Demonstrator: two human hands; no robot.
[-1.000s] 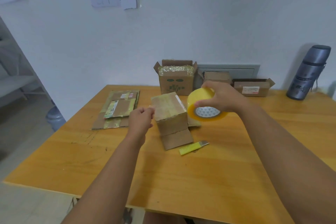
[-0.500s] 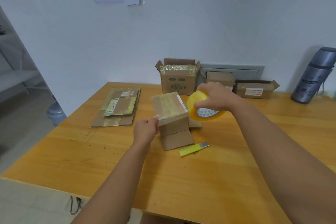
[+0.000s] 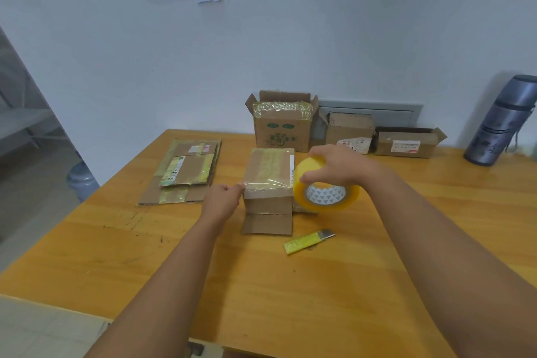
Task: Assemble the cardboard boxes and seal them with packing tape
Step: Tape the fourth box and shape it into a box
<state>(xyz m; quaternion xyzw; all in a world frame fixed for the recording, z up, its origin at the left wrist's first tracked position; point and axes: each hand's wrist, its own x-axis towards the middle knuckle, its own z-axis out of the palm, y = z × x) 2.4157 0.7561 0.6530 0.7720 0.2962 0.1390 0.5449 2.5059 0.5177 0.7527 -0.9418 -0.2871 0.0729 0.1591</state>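
Tape roll [image 3: 327, 189] lowered beside box [image 3: 268, 180] (closed) | right hand [image 3: 337, 164] grips roll | left hand [image 3: 223, 200] pinches tape end

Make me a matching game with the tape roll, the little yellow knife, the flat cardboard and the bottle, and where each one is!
Things:
1. tape roll
2. yellow knife
3. flat cardboard
4. grey bottle

Places:
A. far right, by the wall
B. in the right hand
C. lying left of the box being taped
D. on the table, in front of that box

Pairs: 1-B, 2-D, 3-C, 4-A
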